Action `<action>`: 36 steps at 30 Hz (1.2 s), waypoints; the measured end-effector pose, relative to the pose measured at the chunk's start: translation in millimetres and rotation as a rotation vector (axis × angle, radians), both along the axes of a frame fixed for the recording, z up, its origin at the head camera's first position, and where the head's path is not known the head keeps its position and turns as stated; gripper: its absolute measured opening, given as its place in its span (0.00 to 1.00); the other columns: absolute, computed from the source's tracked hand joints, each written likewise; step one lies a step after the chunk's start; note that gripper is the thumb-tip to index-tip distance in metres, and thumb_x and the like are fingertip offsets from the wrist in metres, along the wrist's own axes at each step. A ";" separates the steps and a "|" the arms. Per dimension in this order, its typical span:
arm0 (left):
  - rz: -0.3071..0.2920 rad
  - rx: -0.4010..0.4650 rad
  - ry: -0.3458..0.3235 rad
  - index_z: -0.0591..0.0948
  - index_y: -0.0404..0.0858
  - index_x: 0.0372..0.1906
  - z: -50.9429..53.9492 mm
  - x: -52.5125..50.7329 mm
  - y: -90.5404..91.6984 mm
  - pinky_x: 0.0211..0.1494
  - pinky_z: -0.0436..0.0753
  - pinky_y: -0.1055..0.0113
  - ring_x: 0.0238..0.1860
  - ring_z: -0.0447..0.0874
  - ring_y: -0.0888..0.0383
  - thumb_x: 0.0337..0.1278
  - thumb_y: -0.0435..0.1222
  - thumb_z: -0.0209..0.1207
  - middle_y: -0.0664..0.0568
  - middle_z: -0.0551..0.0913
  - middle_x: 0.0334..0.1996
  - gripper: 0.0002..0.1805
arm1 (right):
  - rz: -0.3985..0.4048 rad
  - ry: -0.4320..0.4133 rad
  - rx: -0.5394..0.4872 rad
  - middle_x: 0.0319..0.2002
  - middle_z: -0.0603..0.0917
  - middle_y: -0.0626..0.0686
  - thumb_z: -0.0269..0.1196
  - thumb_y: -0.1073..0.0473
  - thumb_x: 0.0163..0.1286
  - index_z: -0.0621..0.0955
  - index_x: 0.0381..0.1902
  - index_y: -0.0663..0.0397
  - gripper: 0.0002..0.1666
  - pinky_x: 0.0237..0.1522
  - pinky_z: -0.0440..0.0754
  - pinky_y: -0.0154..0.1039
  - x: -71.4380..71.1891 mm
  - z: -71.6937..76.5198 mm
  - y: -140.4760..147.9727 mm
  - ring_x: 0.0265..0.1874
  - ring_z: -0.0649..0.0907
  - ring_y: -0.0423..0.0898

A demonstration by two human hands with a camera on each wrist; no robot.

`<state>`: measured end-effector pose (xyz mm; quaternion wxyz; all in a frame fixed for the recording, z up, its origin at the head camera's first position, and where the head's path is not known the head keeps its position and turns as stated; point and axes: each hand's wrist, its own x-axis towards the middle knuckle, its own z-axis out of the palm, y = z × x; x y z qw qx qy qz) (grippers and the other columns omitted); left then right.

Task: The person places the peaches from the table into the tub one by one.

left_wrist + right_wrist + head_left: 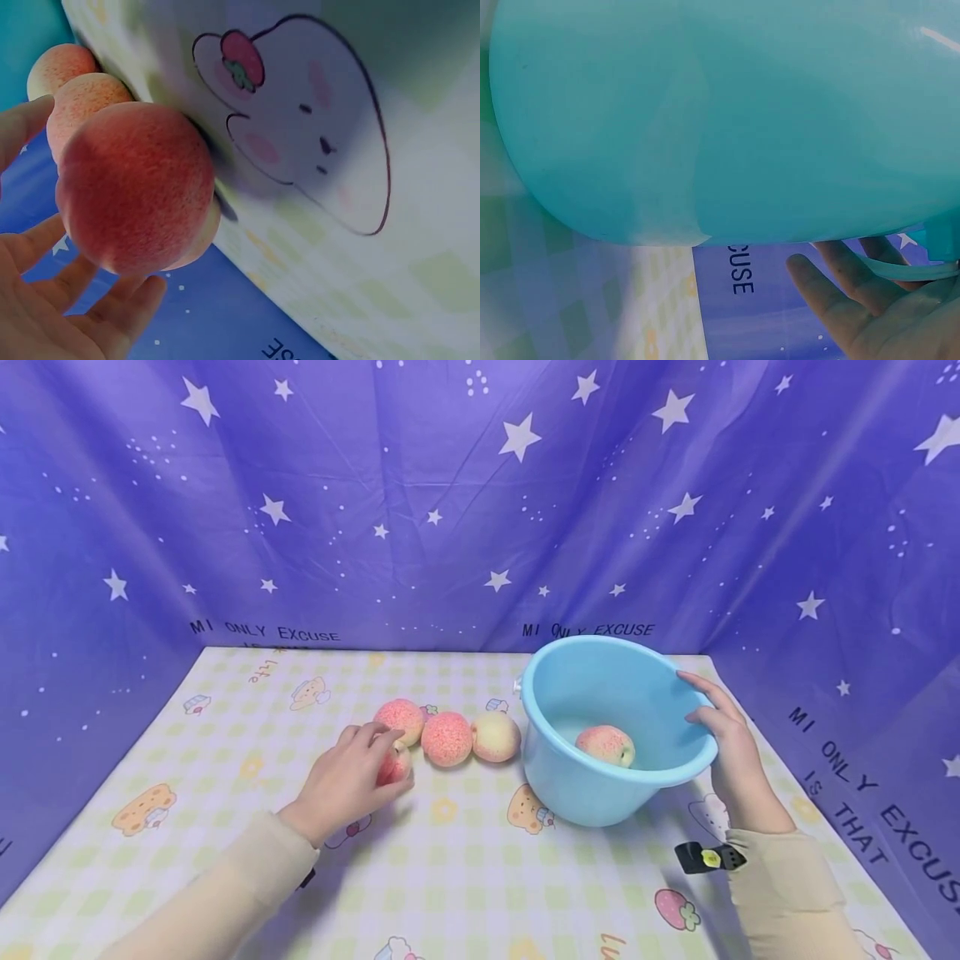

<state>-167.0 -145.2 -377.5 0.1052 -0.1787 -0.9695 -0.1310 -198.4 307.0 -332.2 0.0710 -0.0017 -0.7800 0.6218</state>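
Tablecloth (457,877), peach (135,187) between thumb (394,790) and fingers (124,311)

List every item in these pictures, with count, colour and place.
Cloth: 1, white and green checks with cartoon prints, under everything.
Bucket: 1, light blue, right half of the cloth.
Peaches: 5, pink-red and cream, four grouped on the cloth left of the bucket, one inside it.
Curtain: purple-blue with white stars and black lettering, behind the cloth and at both sides; number of pieces unclear.
Wrist device: 1, black with a yellow mark, at the right cuff; a dark bit also shows at the left cuff.
Sleeves: 2, beige, one per forearm.
Hands: 2, left hand at the nearest peach, right hand gripping the bucket's rim.
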 end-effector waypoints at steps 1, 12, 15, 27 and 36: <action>0.002 0.003 0.001 0.75 0.41 0.64 -1.5 0.0 -0.2 0.42 0.84 0.50 0.56 0.76 0.42 0.51 0.53 0.70 0.41 0.77 0.58 0.36 | 0.000 0.001 -0.004 0.76 0.56 0.53 0.43 0.67 0.68 0.66 0.74 0.35 0.38 0.40 0.77 0.24 0.0 -0.1 -0.1 0.56 0.71 0.37; 0.030 0.034 0.027 0.75 0.39 0.63 -14.0 0.9 0.8 0.44 0.84 0.47 0.57 0.75 0.40 0.51 0.52 0.70 0.40 0.75 0.59 0.37 | -0.009 0.007 -0.041 0.76 0.56 0.52 0.43 0.67 0.69 0.66 0.74 0.36 0.37 0.41 0.77 0.24 -0.1 -1.6 -1.4 0.60 0.69 0.43; 0.041 0.042 0.032 0.75 0.38 0.63 -15.2 1.3 0.5 0.43 0.84 0.48 0.56 0.75 0.40 0.51 0.52 0.70 0.39 0.75 0.59 0.37 | -0.013 0.005 -0.050 0.76 0.56 0.52 0.43 0.67 0.69 0.66 0.74 0.35 0.37 0.41 0.77 0.23 0.3 -1.6 -2.2 0.63 0.68 0.47; 0.081 0.111 0.032 0.75 0.38 0.64 -21.2 3.7 -1.0 0.42 0.84 0.46 0.56 0.75 0.39 0.51 0.50 0.71 0.38 0.74 0.59 0.37 | -0.019 0.000 -0.063 0.76 0.57 0.51 0.43 0.67 0.69 0.67 0.74 0.36 0.37 0.43 0.76 0.22 1.2 -1.3 -4.1 0.66 0.66 0.49; 0.080 0.142 0.035 0.74 0.37 0.63 -23.7 3.8 -0.1 0.47 0.82 0.45 0.56 0.75 0.38 0.51 0.47 0.72 0.38 0.74 0.59 0.36 | -0.017 0.005 -0.077 0.75 0.58 0.50 0.43 0.67 0.69 0.68 0.73 0.35 0.37 0.43 0.76 0.22 1.0 -1.7 -4.4 0.64 0.67 0.46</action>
